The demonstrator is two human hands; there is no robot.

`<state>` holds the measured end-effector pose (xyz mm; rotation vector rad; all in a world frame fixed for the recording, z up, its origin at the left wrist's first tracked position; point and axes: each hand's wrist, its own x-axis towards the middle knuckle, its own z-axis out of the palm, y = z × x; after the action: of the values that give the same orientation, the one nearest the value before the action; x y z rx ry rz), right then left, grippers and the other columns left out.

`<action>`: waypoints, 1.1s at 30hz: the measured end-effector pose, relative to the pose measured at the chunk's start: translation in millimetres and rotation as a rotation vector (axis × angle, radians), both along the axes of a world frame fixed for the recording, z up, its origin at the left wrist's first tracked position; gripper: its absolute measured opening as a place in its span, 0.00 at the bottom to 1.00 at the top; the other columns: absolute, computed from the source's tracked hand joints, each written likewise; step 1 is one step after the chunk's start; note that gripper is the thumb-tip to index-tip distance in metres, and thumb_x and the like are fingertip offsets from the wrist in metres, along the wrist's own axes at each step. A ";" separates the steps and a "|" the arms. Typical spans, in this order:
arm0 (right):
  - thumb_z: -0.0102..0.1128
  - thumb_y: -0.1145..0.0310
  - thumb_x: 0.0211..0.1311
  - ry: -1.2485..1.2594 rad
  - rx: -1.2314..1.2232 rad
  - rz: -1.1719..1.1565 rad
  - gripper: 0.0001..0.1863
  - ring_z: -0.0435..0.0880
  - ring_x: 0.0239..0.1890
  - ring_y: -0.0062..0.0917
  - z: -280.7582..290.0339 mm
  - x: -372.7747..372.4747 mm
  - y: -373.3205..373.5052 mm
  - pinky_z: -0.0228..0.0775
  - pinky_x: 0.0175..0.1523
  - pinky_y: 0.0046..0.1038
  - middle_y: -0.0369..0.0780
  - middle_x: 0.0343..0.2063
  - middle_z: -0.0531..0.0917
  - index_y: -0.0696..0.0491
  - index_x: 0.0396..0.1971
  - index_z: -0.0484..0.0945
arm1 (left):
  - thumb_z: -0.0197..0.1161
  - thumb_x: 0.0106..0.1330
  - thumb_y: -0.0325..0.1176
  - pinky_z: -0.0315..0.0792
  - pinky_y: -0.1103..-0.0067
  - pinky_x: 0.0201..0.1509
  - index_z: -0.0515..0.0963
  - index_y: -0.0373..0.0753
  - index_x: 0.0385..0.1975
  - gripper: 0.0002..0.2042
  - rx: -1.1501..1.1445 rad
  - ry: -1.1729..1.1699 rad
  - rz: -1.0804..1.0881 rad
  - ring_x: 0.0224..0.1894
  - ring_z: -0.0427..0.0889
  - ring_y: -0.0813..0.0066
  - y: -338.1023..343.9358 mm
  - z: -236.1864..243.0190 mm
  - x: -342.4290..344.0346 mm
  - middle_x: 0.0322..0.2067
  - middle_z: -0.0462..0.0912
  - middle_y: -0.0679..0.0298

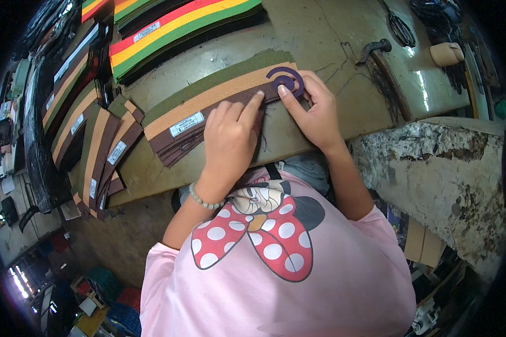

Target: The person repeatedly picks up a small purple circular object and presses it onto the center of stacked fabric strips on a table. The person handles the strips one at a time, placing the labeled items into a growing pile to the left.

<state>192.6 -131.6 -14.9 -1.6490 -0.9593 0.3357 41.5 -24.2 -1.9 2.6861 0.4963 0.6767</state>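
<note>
A fanned stack of woven strips (199, 105), banded olive, tan and brown, lies along the table's near side with a small white label on it. My left hand (230, 132) rests palm down over the brown edge, index finger stretched out toward the strips' right end. Its thumb is hidden. At that right end, my right hand (315, 106) is closed on a dark purple curved piece (285, 80), a round middle inside an open ring. The thumb presses on the piece while the fingertips pass behind it. The piece lies over the strip's end.
Red, yellow and green striped strips (180, 33) are piled at the back. More brown-banded strips (93, 151) lie at the left. A hammer (383, 73), black scissors (400, 28) and a tan roll (447, 54) are at the right. A rough stone-like block (433, 168) adjoins the table.
</note>
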 end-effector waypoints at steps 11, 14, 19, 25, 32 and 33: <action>0.68 0.69 0.56 -0.322 -0.020 0.156 0.10 0.77 0.49 0.39 -2.5 4.0 -2.6 0.69 0.56 0.34 0.43 0.42 0.81 0.59 0.32 0.80 | 0.69 0.58 0.23 0.74 0.71 0.39 0.81 0.35 0.32 0.05 -0.231 -0.258 0.000 0.35 0.81 0.60 3.8 -11.2 -11.4 0.32 0.83 0.59; 0.68 0.69 0.55 -0.379 -0.031 0.178 0.11 0.76 0.51 0.40 -2.5 3.1 -2.0 0.66 0.58 0.36 0.42 0.44 0.81 0.59 0.33 0.80 | 0.69 0.59 0.23 0.74 0.70 0.39 0.81 0.35 0.32 0.05 -0.254 -0.261 0.008 0.34 0.80 0.60 4.1 -11.7 -12.2 0.32 0.83 0.59; 0.68 0.68 0.55 -0.440 -0.044 0.194 0.13 0.75 0.53 0.40 -2.7 2.6 -1.9 0.65 0.60 0.37 0.42 0.46 0.80 0.59 0.37 0.80 | 0.67 0.60 0.22 0.74 0.70 0.39 0.80 0.34 0.32 0.04 -0.259 -0.276 -0.005 0.34 0.80 0.60 5.7 -14.4 -11.3 0.32 0.83 0.58; 0.69 0.71 0.56 -0.454 -0.053 0.177 0.12 0.76 0.52 0.34 -4.2 2.0 -2.9 0.67 0.60 0.34 0.41 0.47 0.80 0.60 0.39 0.80 | 0.70 0.59 0.29 0.73 0.70 0.38 0.82 0.37 0.35 0.07 -0.245 -0.094 -0.225 0.33 0.79 0.60 4.2 -0.3 -19.8 0.31 0.82 0.58; 0.67 0.70 0.65 0.361 0.159 -0.291 0.09 0.82 0.30 0.17 6.3 48.5 -22.2 0.78 0.33 0.20 0.36 0.33 0.83 0.58 0.38 0.78 | 0.72 0.57 0.35 0.73 0.67 0.50 0.85 0.38 0.41 0.13 0.064 0.002 0.056 0.46 0.80 0.61 46.9 27.4 -57.2 0.39 0.84 0.61; 0.68 0.70 0.65 0.346 0.162 -0.342 0.11 0.82 0.29 0.17 8.6 62.9 -27.8 0.77 0.32 0.19 0.37 0.34 0.83 0.59 0.41 0.77 | 0.71 0.57 0.33 0.73 0.68 0.53 0.85 0.37 0.41 0.13 -0.124 0.025 0.051 0.49 0.79 0.60 54.3 26.6 -58.7 0.42 0.84 0.59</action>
<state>255.5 -159.4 -6.2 -1.5105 -0.4254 0.2889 -17.3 30.1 24.7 2.5766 0.5955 0.6066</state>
